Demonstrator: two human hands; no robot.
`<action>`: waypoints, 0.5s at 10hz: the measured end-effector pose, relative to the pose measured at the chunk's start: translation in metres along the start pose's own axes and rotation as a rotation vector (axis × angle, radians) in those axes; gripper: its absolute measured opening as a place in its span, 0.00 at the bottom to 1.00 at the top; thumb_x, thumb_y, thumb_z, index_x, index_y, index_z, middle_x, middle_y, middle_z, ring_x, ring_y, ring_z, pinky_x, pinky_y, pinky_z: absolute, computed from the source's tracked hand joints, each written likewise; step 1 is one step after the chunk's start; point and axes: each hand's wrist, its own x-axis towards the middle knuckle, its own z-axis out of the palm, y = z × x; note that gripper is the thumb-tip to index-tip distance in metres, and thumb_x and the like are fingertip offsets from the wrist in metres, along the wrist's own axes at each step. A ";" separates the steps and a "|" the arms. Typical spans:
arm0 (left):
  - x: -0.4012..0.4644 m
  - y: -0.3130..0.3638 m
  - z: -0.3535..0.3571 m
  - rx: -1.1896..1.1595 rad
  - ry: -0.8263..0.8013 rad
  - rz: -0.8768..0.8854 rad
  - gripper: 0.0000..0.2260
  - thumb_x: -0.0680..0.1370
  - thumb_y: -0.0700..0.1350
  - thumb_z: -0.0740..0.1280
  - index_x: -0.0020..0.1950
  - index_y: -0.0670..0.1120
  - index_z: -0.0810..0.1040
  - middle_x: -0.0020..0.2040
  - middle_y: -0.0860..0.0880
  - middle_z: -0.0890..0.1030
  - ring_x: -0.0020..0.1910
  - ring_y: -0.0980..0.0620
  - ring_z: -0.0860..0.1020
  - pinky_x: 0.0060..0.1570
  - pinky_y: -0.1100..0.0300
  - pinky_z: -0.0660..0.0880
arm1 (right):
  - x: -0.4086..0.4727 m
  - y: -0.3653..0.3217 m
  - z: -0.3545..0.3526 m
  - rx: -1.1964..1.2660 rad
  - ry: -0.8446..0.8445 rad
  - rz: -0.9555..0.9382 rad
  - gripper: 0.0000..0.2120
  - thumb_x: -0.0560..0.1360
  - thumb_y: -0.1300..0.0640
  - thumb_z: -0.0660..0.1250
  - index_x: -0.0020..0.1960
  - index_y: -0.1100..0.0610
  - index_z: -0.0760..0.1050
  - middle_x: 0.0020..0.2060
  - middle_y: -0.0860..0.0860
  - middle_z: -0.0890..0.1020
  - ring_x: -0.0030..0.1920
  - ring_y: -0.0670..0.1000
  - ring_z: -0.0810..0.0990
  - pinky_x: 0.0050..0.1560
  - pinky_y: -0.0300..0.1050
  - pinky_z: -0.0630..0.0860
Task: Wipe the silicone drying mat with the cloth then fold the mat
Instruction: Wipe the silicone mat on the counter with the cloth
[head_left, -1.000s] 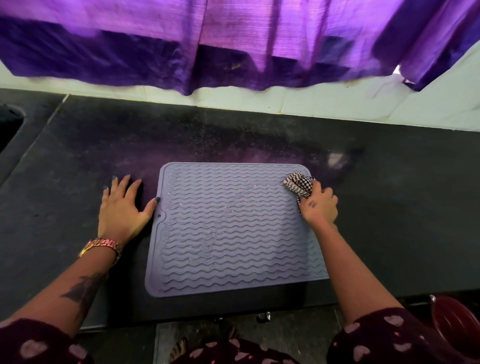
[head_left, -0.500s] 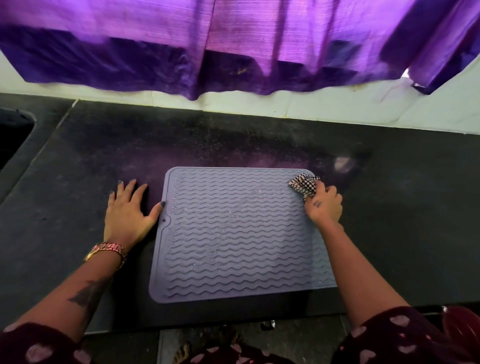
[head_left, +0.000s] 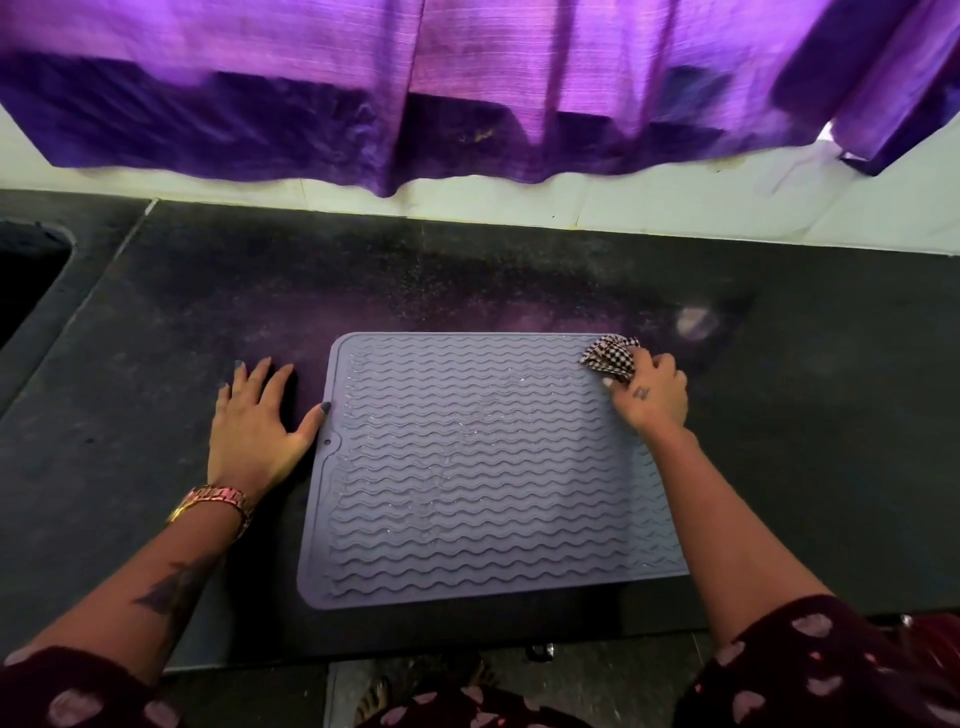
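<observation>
Lying flat on the dark counter (head_left: 156, 322), the silicone mat (head_left: 483, 467) runs its long side front to back, tab notch facing left. Right hand (head_left: 649, 395) is bunched tight around a checkered cloth (head_left: 609, 356) at the far right corner. Left hand (head_left: 254, 426) is spread flat beside the mat, thumb touching its edge. Right forearm hides the mat's near right edge, and water droplets are hard to make out.

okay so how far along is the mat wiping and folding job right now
Early on. Done: nothing clearly finished; the mat lies flat and unfolded on the dark counter, with shiny droplets across its middle. In hand: the right hand presses the checked cloth on the far right corner, while the left hand rests flat beside the left edge. Left: most of the wiping, then folding.
</observation>
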 end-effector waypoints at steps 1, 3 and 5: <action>0.000 -0.001 0.001 0.005 0.000 0.003 0.37 0.71 0.66 0.52 0.73 0.45 0.65 0.75 0.43 0.62 0.76 0.42 0.53 0.74 0.46 0.49 | 0.016 0.010 -0.016 0.094 -0.044 -0.030 0.22 0.74 0.54 0.67 0.67 0.53 0.69 0.61 0.59 0.74 0.60 0.61 0.72 0.60 0.49 0.69; 0.000 -0.001 0.000 0.012 0.001 0.003 0.40 0.69 0.69 0.48 0.73 0.46 0.65 0.75 0.43 0.62 0.76 0.42 0.53 0.74 0.46 0.49 | 0.022 0.002 -0.014 0.073 -0.004 0.005 0.23 0.76 0.55 0.64 0.70 0.52 0.65 0.63 0.60 0.69 0.61 0.63 0.69 0.61 0.52 0.68; -0.001 0.000 0.000 -0.003 0.014 0.007 0.38 0.70 0.68 0.51 0.72 0.45 0.66 0.75 0.43 0.63 0.76 0.41 0.54 0.74 0.46 0.49 | 0.038 -0.005 -0.020 0.033 -0.089 -0.076 0.23 0.74 0.59 0.64 0.69 0.51 0.68 0.64 0.59 0.71 0.62 0.62 0.72 0.62 0.48 0.69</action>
